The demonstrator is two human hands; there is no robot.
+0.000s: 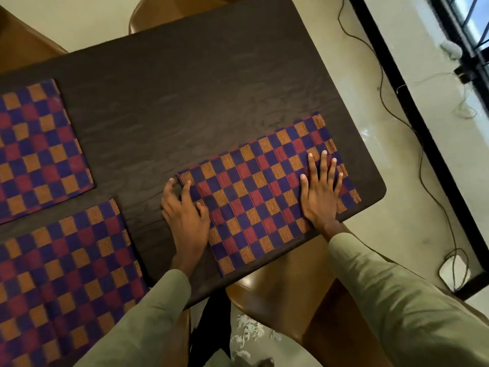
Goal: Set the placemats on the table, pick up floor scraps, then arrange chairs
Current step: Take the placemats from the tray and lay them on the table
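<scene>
Olive sleeves (412, 308) are stretched over the dark table (201, 83). At the table's right end a checkered placemat (254, 197) is pressed flat by the right hand (321, 192), fingers spread wide. Its left edge is touched by the left hand (185, 210), fingers loosely bent. Two more placemats (39, 147) are laid at the table's left end.

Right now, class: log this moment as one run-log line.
step: placemats | left hand: on mat edge | right hand: flat on placemat | scraps: on floor
</scene>
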